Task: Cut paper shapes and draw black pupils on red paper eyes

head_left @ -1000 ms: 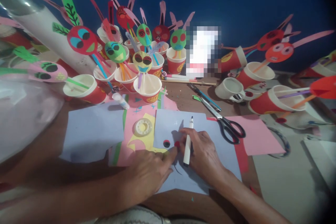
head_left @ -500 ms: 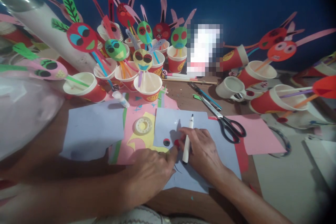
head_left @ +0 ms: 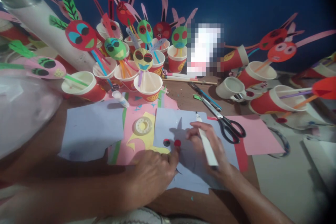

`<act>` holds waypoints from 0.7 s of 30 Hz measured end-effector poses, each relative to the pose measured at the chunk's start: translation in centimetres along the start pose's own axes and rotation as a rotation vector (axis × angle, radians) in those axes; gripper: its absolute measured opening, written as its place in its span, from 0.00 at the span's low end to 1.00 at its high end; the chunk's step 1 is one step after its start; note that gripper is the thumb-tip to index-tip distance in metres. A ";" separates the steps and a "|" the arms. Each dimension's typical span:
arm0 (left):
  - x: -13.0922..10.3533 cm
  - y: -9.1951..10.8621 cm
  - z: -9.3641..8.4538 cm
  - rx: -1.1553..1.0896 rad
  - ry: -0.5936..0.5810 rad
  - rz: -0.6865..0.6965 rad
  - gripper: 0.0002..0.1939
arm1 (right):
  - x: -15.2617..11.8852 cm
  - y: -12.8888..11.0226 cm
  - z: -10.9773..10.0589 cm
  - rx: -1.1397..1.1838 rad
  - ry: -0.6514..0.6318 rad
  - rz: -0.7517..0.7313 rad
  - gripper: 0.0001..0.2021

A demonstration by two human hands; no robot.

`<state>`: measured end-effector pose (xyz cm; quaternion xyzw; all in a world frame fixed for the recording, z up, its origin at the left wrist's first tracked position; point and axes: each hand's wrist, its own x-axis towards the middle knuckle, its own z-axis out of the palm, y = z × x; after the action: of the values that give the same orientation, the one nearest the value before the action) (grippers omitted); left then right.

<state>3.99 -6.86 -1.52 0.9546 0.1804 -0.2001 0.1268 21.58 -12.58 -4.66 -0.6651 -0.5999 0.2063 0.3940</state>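
Observation:
My right hand (head_left: 210,143) holds a white marker (head_left: 207,145), its dark tip pointing up and away, above a pale blue sheet (head_left: 194,182). My left hand (head_left: 157,168) rests low on the same sheet, the fingers bent and the index fingertip at the lower edge of a small red disc (head_left: 177,143). Whether those fingers grip anything is hidden. Just left of the red disc lies a small dark and red disc (head_left: 166,142). Thin dark marks show on the sheet beside my left hand.
Black-handled scissors (head_left: 232,129) lie right of the sheet, near a white mug (head_left: 230,88). A tape roll (head_left: 143,125) sits on yellow paper (head_left: 147,140). Paper cups (head_left: 148,87) with decorated paper faces line the back. Another blue sheet (head_left: 91,129) lies left.
My right hand has moved right and lifted away from the red disc, and the marker has tilted. The red disc is now more exposed. My left hand has barely shifted.

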 end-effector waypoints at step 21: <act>0.2 0.8 1.5 0.111 0.048 0.028 0.26 | -1.1 -0.5 -0.8 0.071 -0.044 0.104 0.03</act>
<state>4.02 -7.96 -2.79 0.9671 0.1587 -0.1853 0.0719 21.71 -13.87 -4.01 -0.6764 -0.5653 0.2621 0.3926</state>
